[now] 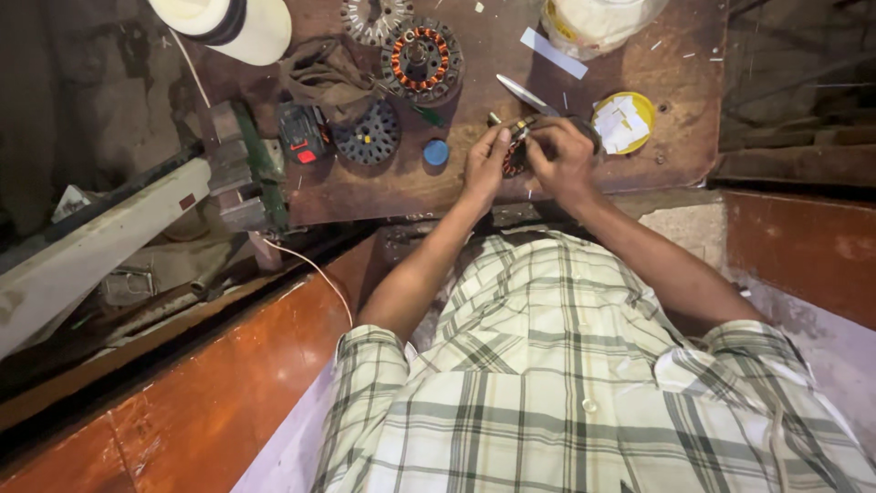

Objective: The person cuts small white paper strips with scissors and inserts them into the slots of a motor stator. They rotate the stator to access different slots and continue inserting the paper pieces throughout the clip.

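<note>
a small wound stator (pixel 516 153) with copper coils is held between both hands at the near edge of a worn brown workboard (pixel 675 137). the fingers of the left hand (pixel 484 160) are closed on its left side; the fingers of the right hand (pixel 558 155) are curled over its top and right side, so most of it is hidden.

containers: a yellow lid or shallow dish (pixel 624 120) is seen just right of the right hand, with folded white paper lying in it. a clear plastic tub (pixel 598 23) with pale contents is cut off by the top edge. a white cylindrical vessel (pixel 224 26) with a dark band lies at the top left; its contents cannot be told.

around: a larger stator (pixel 422 59) with orange windings is set beyond the hands, a bare metal lamination ring (pixel 374 18) beside it, a black perforated disc (pixel 367 135) nearer. a blue cap (pixel 436 152) sits just left of the left hand. a metal blade (pixel 525 94) and a white paper strip (pixel 553 52) lie behind the hands. a dark rag (pixel 324 73) and a red-and-black block (pixel 301 137) are noted at the left. a checked shirt (pixel 566 383) fills the foreground.
</note>
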